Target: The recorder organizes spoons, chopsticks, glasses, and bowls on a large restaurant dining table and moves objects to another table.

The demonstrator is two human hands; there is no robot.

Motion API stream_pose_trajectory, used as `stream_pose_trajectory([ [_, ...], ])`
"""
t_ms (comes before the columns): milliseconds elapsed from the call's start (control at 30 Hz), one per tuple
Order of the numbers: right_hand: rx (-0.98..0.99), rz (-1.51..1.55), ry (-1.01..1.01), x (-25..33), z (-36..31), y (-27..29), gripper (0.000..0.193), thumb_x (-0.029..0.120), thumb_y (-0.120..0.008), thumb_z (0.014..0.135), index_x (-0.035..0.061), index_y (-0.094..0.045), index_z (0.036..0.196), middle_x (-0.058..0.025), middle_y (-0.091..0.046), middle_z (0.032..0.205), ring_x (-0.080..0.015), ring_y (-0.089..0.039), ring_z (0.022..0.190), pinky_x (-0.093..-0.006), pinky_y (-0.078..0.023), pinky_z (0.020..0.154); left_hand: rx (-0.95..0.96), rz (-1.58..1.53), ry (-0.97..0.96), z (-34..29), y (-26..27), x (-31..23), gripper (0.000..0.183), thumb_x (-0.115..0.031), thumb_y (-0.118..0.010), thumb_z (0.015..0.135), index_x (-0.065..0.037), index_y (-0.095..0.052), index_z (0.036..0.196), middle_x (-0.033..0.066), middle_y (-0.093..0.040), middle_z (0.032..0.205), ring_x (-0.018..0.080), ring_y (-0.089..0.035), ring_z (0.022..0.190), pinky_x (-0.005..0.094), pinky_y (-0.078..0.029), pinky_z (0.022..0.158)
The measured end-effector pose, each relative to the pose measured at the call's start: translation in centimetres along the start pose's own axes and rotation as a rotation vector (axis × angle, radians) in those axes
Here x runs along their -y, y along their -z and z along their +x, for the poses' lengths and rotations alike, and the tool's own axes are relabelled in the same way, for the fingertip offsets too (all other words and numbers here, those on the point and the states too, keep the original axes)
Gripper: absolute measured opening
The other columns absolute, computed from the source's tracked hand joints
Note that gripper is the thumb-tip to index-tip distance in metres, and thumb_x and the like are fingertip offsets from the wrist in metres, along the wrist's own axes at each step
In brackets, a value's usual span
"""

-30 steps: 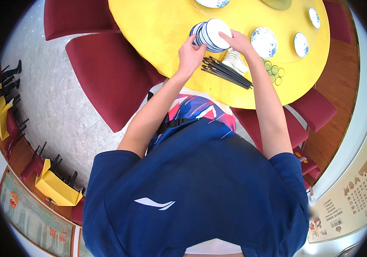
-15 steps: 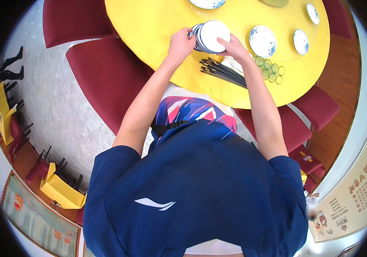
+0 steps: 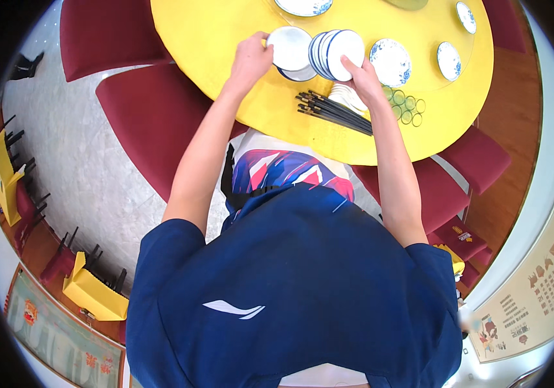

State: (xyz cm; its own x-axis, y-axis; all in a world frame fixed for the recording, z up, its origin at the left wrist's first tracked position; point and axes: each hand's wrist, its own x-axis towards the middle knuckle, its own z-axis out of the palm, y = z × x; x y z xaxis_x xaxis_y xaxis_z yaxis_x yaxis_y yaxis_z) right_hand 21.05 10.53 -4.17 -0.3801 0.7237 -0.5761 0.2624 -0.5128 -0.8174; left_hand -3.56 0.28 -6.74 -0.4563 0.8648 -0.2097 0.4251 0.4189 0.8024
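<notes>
My left hand (image 3: 252,61) grips a small white saucer (image 3: 289,48) by its left edge, tilted above the yellow tablecloth (image 3: 225,64). Partly hidden below it is another blue-rimmed saucer (image 3: 298,75); whether that one rests on the table I cannot tell. In my right hand (image 3: 362,76) is a fanned stack of blue-rimmed white saucers (image 3: 343,50), the thumb lying over the top one. Just below the stack are white spoons (image 3: 348,98) and a bundle of black chopsticks (image 3: 334,112). Several green-tinted glasses (image 3: 404,103) stand beside my right wrist.
Blue-and-white patterned plates (image 3: 391,63) are spread over the round table, another plate (image 3: 449,61) farther right. Burgundy chairs (image 3: 144,123) surround it, with more chairs (image 3: 475,160) at the right. A person's dark shoe (image 3: 28,66) shows on the grey floor at the far left.
My hands have moved apart. The left has drawn a saucer leftward, away from the stack, and the right keeps the rest of the stack. The person at the far left has moved mostly out of view.
</notes>
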Motion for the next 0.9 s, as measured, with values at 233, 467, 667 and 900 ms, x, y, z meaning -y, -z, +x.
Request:
stream_pose_trajectory([
  [233,-0.040,-0.201,0.056,-1.5,0.9,-2.3,0.052,0.023,-0.066,0.089,-0.0008,-0.049,0.132,-0.0158,-0.064,0.114,-0.0212,-0.066,0.099,-0.0336,-0.060,0.073,-0.110,-0.136,0.175,0.4,6.2,0.5,0.036,-0.011,-0.059,0.091,0.011,-0.054,0.119,0.0152,-0.071,0.076,0.0181,-0.070,0.063,0.0264,-0.057,0.060],
  [467,-0.120,-0.561,0.176,-3.2,2.3,-2.3,0.053,0.029,-0.070,0.083,0.0032,-0.057,0.128,-0.0177,-0.068,0.112,-0.0268,-0.066,0.103,-0.0357,-0.054,0.085,-0.135,-0.259,0.160,-0.3,6.2,0.3,0.036,-0.011,-0.058,0.093,0.012,-0.052,0.119,0.0156,-0.070,0.077,0.0177,-0.070,0.062,0.0267,-0.056,0.060],
  [667,-0.123,-0.695,0.206,-3.1,2.5,-2.7,0.053,0.030,-0.069,0.083,0.0056,-0.058,0.128,-0.0186,-0.067,0.114,-0.0310,-0.064,0.108,-0.0367,-0.048,0.094,-0.112,-0.341,0.195,-1.5,4.5,1.7,0.034,-0.009,-0.055,0.094,0.010,-0.047,0.121,0.0142,-0.068,0.076,0.0185,-0.069,0.061,0.0275,-0.056,0.058],
  [900,-0.074,-0.526,0.063,-3.3,3.9,-3.7,0.050,0.028,-0.067,0.086,0.0053,-0.057,0.130,-0.0192,-0.068,0.112,-0.0291,-0.066,0.104,-0.0372,-0.049,0.093,-0.136,-0.408,0.228,-2.0,4.0,2.3,0.029,-0.005,-0.054,0.092,0.011,-0.048,0.116,0.0148,-0.065,0.074,0.0202,-0.069,0.060,0.0300,-0.058,0.055],
])
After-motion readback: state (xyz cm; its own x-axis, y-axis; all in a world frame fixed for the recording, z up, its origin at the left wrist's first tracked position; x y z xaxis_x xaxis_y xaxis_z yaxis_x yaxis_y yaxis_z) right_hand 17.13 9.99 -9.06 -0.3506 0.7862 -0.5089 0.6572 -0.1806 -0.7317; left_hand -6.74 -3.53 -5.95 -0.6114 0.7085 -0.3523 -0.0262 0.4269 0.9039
